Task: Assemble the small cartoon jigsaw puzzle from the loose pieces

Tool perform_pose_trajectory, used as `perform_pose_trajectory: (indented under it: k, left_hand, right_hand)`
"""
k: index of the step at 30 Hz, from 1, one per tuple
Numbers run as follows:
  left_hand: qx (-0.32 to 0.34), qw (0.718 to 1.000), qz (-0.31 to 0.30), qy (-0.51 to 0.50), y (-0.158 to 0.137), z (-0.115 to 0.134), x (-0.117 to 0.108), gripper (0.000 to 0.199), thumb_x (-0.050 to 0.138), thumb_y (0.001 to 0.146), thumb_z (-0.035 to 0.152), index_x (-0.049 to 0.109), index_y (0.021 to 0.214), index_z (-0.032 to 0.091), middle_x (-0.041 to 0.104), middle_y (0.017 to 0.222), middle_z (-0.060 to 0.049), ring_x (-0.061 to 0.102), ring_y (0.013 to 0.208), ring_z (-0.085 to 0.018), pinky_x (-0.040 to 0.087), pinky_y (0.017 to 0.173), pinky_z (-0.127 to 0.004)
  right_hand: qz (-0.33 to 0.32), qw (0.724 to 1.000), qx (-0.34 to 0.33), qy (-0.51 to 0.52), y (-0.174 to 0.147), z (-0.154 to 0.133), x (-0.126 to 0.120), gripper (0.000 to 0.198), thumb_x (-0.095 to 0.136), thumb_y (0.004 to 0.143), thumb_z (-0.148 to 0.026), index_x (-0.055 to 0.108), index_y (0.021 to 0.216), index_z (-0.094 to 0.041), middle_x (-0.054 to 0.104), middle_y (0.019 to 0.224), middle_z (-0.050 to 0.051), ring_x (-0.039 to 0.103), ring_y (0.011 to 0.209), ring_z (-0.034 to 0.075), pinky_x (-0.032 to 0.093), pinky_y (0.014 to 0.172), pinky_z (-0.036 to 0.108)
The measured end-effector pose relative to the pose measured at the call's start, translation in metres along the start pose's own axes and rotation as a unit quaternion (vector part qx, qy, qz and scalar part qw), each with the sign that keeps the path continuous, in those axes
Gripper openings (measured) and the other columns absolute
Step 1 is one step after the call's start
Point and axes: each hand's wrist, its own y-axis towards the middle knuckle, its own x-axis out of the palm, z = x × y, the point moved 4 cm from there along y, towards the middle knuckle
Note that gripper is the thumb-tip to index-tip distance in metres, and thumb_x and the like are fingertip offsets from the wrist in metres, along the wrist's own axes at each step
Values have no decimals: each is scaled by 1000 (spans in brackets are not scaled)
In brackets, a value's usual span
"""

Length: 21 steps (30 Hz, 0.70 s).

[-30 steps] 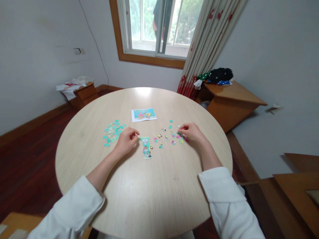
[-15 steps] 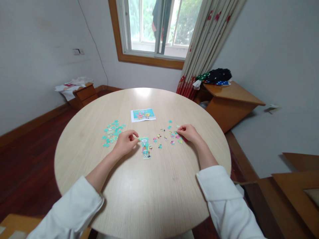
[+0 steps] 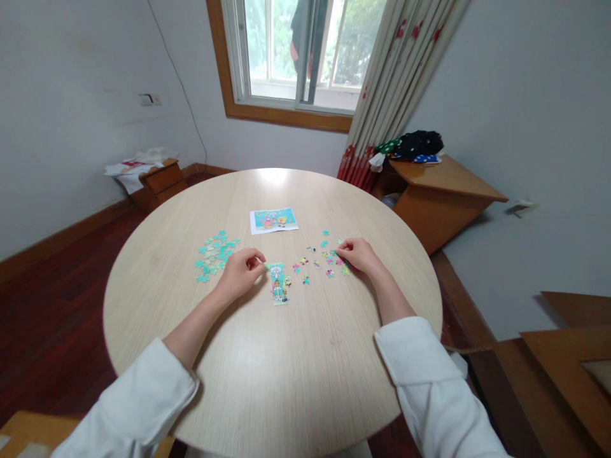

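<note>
Though thin and light, stiff card: assembled puzzle strip (image 3: 278, 282) flat at centre of round table (image 3: 286, 381), best pinched by edges; left hand (image 3: 240, 271) curled, fingertips nipping its top-left corner; right hand (image 3: 359, 254) closed over scattered loose pieces (image 3: 329, 259), hold unclear; no legible writing on reference picture (image 3: 273, 220).

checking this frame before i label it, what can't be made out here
Head view only:
- Whether the left hand pinches a piece: curled fingers hide it.
- Pieces under the right hand: covered by the hand.
- Picture on the reference card: too small.
- Near edge of the table: cut off by the sleeves and the frame.
</note>
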Motion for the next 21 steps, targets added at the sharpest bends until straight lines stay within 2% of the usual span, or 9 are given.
perform_pose_trajectory:
  k: [9, 21]
  left_hand:
    - [19, 1000, 9, -9, 0, 1, 0, 9, 53, 74, 20, 61, 76, 17, 61, 70, -1, 49, 59, -12, 40, 58, -25]
    - [27, 1000, 11, -7, 0, 2, -2, 14, 49, 74, 14, 62, 77, 16, 60, 74, -2, 44, 56, -10, 38, 57, -24]
  right_hand:
    - [-9, 1000, 9, -5, -3, -4, -2, 14, 60, 68, -27, 63, 64, -13, 59, 57, 1, 46, 50, 9, 34, 51, 22]
    - [-7, 1000, 6, -7, -1, 0, 0, 15, 60, 69, -28, 62, 64, -13, 59, 58, 1, 46, 50, 9, 33, 51, 22]
